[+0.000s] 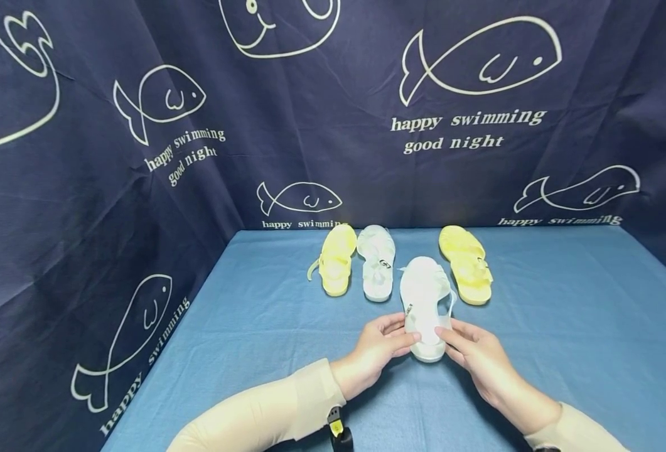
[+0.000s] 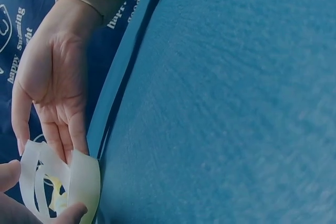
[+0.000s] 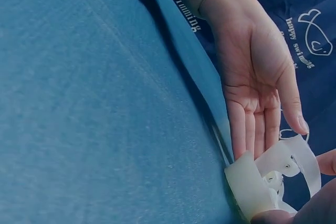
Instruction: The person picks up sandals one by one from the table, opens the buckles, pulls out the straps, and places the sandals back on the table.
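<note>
Both hands hold a whitish, see-through strappy sandal by its near end, over the front middle of the table. My left hand grips its left edge, thumb on top. On the opposite edge, my right hand pinches it the same way. A thin strap sticks out at the sandal's right side, and a small dark buckle detail shows at its left. In the left wrist view, the sandal's sole and straps appear between the hands. From the right wrist, its pale sole end is seen close up.
Behind the held sandal, a yellow sandal and a pale whitish sandal stand side by side at the back left. Another yellow sandal lies to the right. A blue cloth covers the table, with a dark fish-print curtain around it.
</note>
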Demonstrator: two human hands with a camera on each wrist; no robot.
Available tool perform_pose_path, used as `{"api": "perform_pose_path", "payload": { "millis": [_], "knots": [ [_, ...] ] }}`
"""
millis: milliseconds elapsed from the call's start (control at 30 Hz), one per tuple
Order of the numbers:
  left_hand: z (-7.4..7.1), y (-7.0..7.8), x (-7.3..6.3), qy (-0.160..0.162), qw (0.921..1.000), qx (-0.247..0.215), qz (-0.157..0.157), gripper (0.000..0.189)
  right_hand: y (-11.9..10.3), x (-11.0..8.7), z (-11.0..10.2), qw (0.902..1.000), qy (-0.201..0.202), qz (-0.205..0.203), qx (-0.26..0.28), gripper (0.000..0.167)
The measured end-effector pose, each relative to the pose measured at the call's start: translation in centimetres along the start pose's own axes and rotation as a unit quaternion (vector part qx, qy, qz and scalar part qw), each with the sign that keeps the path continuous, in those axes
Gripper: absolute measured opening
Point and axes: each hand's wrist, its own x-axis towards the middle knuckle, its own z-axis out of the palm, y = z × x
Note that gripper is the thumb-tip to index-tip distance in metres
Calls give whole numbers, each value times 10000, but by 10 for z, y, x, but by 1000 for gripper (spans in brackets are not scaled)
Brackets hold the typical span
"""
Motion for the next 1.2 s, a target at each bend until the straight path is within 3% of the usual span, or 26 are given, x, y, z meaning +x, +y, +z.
{"api": "perform_pose_path", "payload": {
  "millis": [533,933,1200],
  "knots": [
    [2,7,29,251,9995,199,54,57,-13,23,-2,9995,159,-209,-163,67],
    [7,11,47,557,9982,230,-61,59,-18,45,-2,9994,225,-247,126,66],
    [12,17,63,744,9965,368,101,60,-27,61,-2,9983,356,-205,402,68]
  ]
}}
